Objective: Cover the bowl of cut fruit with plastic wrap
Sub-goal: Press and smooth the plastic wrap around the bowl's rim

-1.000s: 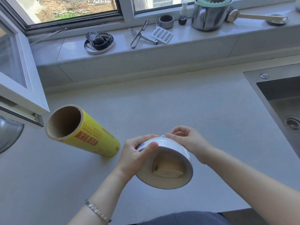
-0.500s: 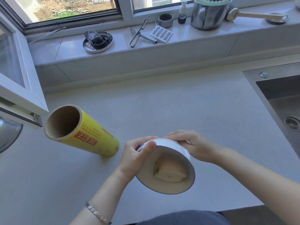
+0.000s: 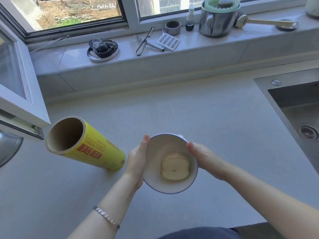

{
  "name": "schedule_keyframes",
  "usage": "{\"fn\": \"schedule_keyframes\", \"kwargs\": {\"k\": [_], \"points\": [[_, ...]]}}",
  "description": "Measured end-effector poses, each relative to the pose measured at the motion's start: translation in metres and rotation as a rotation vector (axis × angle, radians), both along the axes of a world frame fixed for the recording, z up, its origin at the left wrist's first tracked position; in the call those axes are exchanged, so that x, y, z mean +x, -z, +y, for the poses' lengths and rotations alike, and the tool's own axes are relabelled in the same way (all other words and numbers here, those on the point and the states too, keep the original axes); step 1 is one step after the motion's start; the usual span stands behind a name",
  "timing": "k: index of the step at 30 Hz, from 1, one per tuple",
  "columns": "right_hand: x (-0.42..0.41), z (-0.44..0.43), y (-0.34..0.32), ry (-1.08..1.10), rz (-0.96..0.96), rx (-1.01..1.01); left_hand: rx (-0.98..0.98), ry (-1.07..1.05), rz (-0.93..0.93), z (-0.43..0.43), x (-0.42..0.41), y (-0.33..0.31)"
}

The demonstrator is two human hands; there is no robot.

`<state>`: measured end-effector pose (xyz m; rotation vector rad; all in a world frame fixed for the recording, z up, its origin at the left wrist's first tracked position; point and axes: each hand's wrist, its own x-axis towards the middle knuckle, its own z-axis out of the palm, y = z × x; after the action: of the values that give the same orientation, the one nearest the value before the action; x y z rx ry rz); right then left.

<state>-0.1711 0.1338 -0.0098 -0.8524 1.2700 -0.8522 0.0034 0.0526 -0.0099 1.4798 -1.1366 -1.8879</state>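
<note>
A white bowl (image 3: pixel 155 169) with a blue rim is held between both hands near the counter's front edge, its mouth turned up toward me. A pale cut apple piece (image 3: pixel 174 167) lies in its bottom. Clear film seems stretched over the mouth, hard to make out. My left hand (image 3: pixel 137 163) presses flat against the bowl's left side. My right hand (image 3: pixel 203 156) cups its right side. The yellow plastic wrap roll (image 3: pixel 96 149) lies on its side just left of my left hand, its open cardboard end facing me.
A steel sink (image 3: pixel 293 109) fills the right side. An open window sash (image 3: pixel 22 94) juts over the counter at the left, above a metal pot lid (image 3: pixel 8 149). The sill holds a peeler (image 3: pixel 145 42), a steel pot (image 3: pixel 217 19) and small items.
The bowl has turned from tilted toward me to nearly upright. My hands shifted from its far rim to its two sides.
</note>
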Motion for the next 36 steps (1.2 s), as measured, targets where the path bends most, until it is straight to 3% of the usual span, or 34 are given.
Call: {"fn": "schedule_keyframes", "kwargs": {"k": [5, 10, 18, 22, 28, 31, 36], "points": [[0.004, -0.002, 0.001, 0.003, 0.100, -0.060, -0.143, 0.337, -0.096, -0.021, 0.014, -0.005], [0.005, -0.004, -0.006, -0.016, 0.128, -0.072, -0.210, 0.521, -0.036, -0.023, 0.005, -0.016], [-0.001, -0.008, -0.016, -0.038, 0.118, -0.040, -0.238, 0.351, 0.012, -0.008, -0.001, -0.004], [-0.007, -0.026, -0.037, 0.090, 0.327, -0.045, -0.335, 0.262, -0.027, -0.003, -0.001, -0.003], [-0.002, -0.048, -0.059, -0.171, 0.559, 0.165, -0.417, 0.284, -0.141, 0.000, -0.001, -0.003], [-0.005, -0.051, -0.061, -0.228, 0.491, 0.246, -0.432, 0.293, -0.169, 0.001, 0.002, -0.005], [-0.009, -0.046, -0.051, -0.071, 0.151, 0.314, -0.437, 0.320, -0.159, 0.006, 0.008, -0.004]]}}
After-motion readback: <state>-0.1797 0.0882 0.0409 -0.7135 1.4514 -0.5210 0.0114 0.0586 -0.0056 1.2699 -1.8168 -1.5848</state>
